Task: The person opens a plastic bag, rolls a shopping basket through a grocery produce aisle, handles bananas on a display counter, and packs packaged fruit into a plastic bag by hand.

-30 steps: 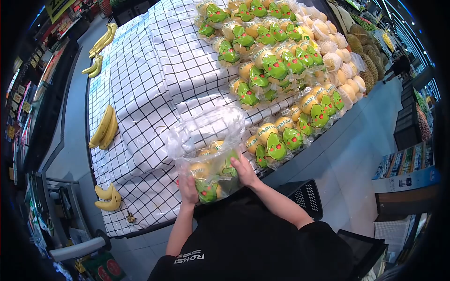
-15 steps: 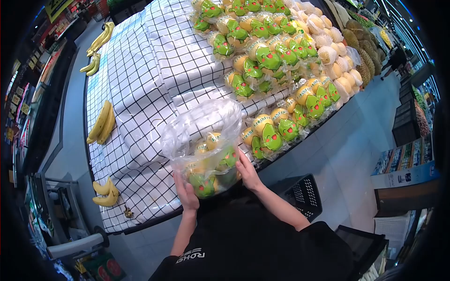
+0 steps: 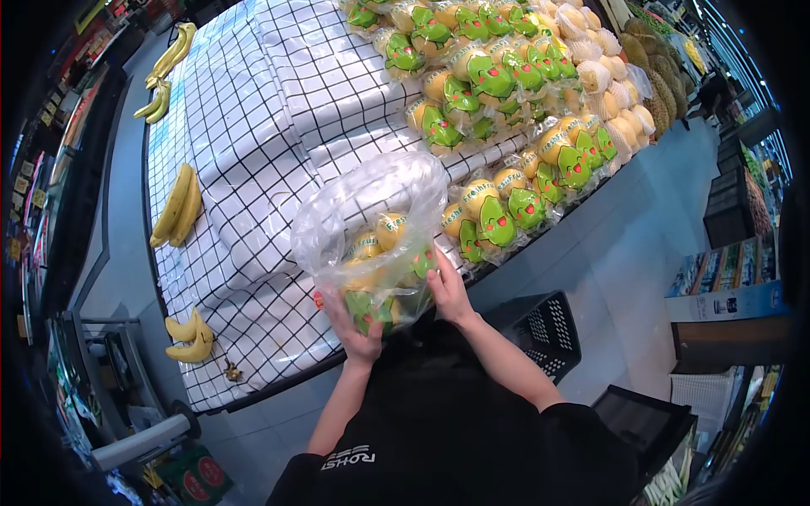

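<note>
A large clear plastic bag (image 3: 371,190) stands with its wide mouth facing up and away from me at the display's front edge. Inside it are several yellow fruits (image 3: 392,232) in clear wrappers printed "FreshFruit" with green cartoon faces. My left hand (image 3: 359,333) supports the bag's lower left side, fingers partly behind the plastic. On the opposite side, my right hand (image 3: 449,291) grips the bag, its thumb lying on the front. Just right of the bag lie more wrapped yellow fruits (image 3: 496,215), in rows.
Bananas (image 3: 177,207) lie along the left of the display's checked white cloth (image 3: 253,169). Fruits in foam nets (image 3: 620,105) and durians (image 3: 662,80) are at the far right. A black perforated basket (image 3: 548,337) stands below, right of my body. Another person (image 3: 711,93) is in the distance.
The bag and both hands have shifted slightly right in view, and the bag's mouth is a bit higher. The view itself has moved a little. Both hands keep holding the bag.
</note>
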Available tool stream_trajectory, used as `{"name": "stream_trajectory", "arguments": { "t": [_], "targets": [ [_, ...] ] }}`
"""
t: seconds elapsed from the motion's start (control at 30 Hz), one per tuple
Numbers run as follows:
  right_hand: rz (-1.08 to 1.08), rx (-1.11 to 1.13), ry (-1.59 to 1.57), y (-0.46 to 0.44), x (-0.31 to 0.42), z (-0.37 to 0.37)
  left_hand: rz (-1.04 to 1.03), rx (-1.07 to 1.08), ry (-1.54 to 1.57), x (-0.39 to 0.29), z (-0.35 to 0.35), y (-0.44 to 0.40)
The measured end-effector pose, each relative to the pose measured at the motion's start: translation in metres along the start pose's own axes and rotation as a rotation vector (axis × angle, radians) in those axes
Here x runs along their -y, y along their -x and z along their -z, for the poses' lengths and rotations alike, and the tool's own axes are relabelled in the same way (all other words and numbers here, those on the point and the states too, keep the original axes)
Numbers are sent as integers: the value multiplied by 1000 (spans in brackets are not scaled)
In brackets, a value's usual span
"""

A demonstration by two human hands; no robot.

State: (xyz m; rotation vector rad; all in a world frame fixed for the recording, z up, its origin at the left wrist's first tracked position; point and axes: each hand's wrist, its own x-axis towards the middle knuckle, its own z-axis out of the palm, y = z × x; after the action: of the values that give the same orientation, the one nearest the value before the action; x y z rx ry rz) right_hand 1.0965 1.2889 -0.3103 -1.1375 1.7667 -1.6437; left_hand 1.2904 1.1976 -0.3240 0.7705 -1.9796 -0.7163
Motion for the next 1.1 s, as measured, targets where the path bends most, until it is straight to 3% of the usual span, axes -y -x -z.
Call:
{"name": "stream_trajectory", "arguments": {
  "t": [0.33,0.63,0.8,1.03,1.1],
  "targets": [
    [-20,-74,50,6,0,-4,-8,33,42,1,2,-1],
    [-102,32,5,7,4,0,-71,49,-20,4,3,3],
    [-114,71,-17,4,12,5,22,50,-6,9,0,7],
    [-139,309,70,-10,41,37,154,12,109,-10,1,-4],
    [-58,417,122,-24,52,53,213,-1,125,-19,2,-9]
  ]
}}
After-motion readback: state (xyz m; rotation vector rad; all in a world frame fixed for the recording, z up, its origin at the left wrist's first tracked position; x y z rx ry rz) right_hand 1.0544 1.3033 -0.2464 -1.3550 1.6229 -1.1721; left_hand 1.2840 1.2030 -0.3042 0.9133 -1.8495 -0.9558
